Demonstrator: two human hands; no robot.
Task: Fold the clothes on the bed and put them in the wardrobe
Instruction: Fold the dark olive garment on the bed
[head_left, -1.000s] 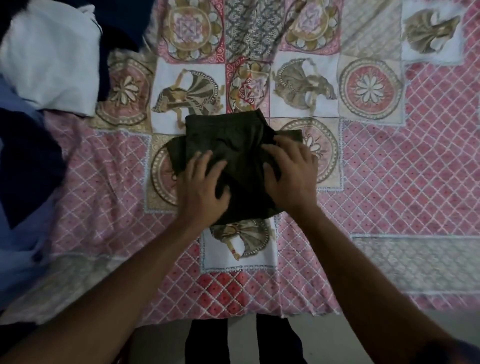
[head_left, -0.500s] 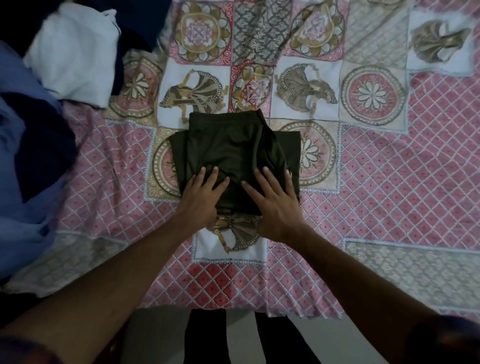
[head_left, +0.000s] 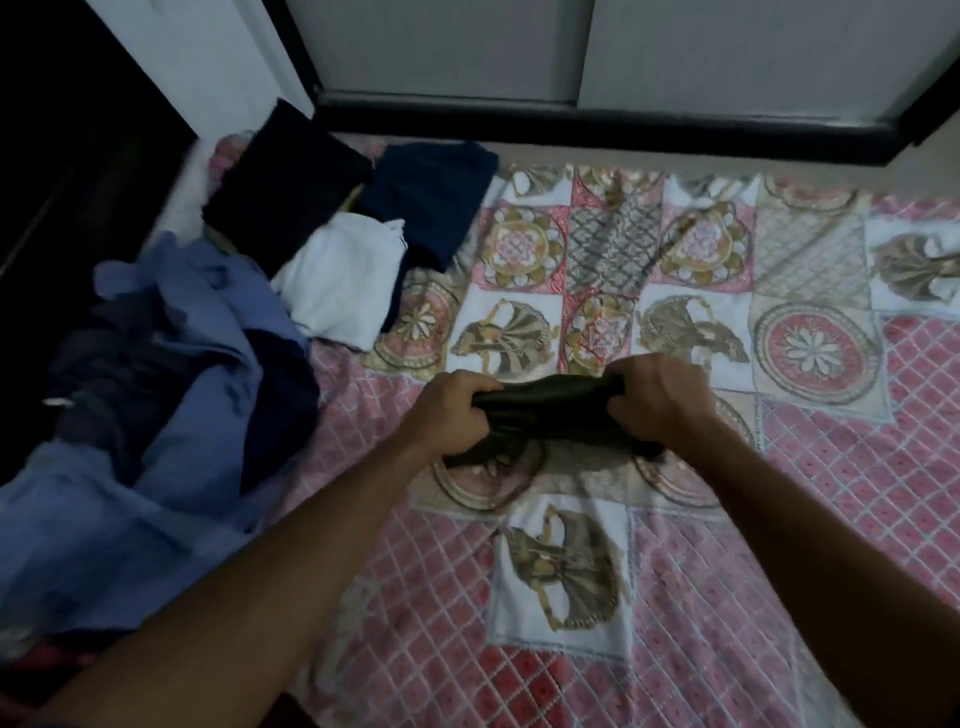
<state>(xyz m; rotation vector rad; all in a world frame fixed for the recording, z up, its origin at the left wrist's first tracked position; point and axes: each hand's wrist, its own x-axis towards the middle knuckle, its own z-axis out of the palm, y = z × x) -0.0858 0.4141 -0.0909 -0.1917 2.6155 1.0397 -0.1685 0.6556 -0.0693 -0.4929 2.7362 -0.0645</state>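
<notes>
A folded dark olive garment (head_left: 550, 410) is lifted off the patterned pink bedspread (head_left: 779, 509) in the middle of the view. My left hand (head_left: 452, 410) grips its left end with curled fingers. My right hand (head_left: 660, 400) grips its right end the same way. The garment sags a little between them, and its lower edge hangs close to the bed. Grey sliding doors (head_left: 571, 47) with a black base rail stand beyond the far edge of the bed.
A loose heap of blue and navy clothes (head_left: 171, 415) covers the left side of the bed. A white folded cloth (head_left: 343, 280) and two dark folded pieces (head_left: 426, 202) lie at the back left. A dark opening (head_left: 62, 130) lies at far left.
Both hands went from pressing flat on the folded garment to gripping its ends and raising it off the bed. My view tilted up, bringing the far doors into sight.
</notes>
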